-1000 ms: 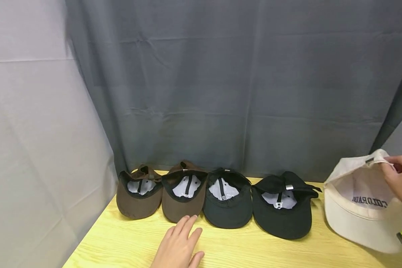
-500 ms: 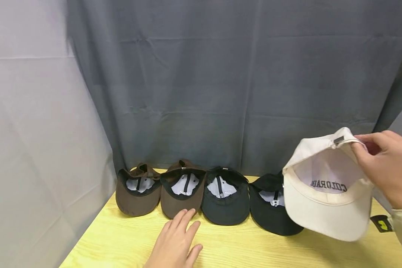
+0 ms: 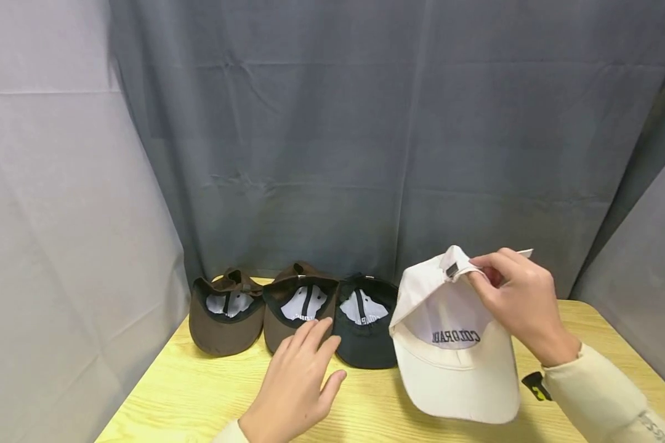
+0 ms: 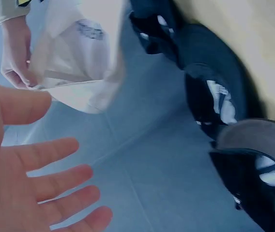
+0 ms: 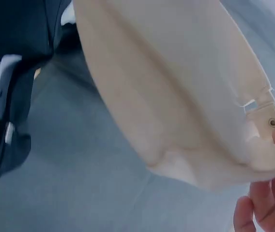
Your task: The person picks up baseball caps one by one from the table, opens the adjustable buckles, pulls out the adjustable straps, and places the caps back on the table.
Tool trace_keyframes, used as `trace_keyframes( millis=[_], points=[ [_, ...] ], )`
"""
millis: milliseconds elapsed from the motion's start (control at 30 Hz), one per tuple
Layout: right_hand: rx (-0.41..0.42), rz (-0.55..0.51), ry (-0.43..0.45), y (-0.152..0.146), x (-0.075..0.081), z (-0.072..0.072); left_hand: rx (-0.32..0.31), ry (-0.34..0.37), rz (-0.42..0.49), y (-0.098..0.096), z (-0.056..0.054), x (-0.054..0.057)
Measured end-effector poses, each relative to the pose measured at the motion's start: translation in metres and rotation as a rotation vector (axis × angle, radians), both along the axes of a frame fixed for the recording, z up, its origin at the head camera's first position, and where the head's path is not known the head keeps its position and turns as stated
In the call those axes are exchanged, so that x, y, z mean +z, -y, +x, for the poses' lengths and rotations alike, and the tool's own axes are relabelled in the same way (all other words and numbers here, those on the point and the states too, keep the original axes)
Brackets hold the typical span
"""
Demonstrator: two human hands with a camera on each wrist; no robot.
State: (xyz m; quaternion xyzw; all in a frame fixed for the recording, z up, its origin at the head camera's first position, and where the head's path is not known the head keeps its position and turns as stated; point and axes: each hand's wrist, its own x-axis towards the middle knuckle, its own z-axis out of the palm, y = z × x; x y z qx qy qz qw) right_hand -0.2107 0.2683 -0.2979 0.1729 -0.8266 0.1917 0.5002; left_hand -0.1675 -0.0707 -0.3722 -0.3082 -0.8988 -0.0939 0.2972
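Note:
My right hand (image 3: 523,301) pinches the back strap of a cream baseball cap (image 3: 460,387), holding it up off the table with its inside facing me and dark lettering showing reversed. In the right wrist view the cap (image 5: 176,87) fills the middle, and the thumb and fingers (image 5: 268,198) grip its strap edge near a metal eyelet. My left hand (image 3: 299,381) hovers palm down with fingers spread, in front of a brown cap (image 3: 277,332); the left wrist view shows its fingers (image 4: 65,179) holding nothing. The cream cap hides the black cap behind it in the head view.
A smaller brown cap (image 3: 227,332) stands at the row's left end, and a dark cap (image 3: 366,344) is right of the middle, all with insides facing me. Behind the wooden table (image 3: 172,394) hangs a grey curtain (image 3: 310,154); a pale cloth (image 3: 50,215) covers the left side.
My right hand has carried the cream cap left from the table's right end, first rising and then lowering, until it covers the black cap. The left hand has shifted slightly upward.

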Motion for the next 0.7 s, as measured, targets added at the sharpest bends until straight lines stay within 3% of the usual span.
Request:
trace_keyframes(
  millis=[200, 300, 467, 600, 700],
  points=[
    [0.05, -0.007, 0.034, 0.02, -0.01, 0.0, -0.035, -0.105, 0.131, -0.037, -0.023, 0.017],
    [0.068, -0.019, 0.053, 0.028, -0.015, 0.0, -0.02, -0.113, 0.18, -0.058, -0.035, 0.015],
    [0.091, -0.038, 0.086, 0.041, -0.023, -0.002, 0.06, -0.157, 0.215, -0.083, -0.052, 0.007],
    [0.096, -0.064, 0.095, 0.046, -0.028, -0.002, 0.118, -0.228, 0.217, -0.092, -0.062, 0.006],
    [0.092, -0.064, 0.092, 0.048, -0.033, -0.003, 0.119, -0.249, 0.233, -0.093, -0.065, 0.007]
  ],
)
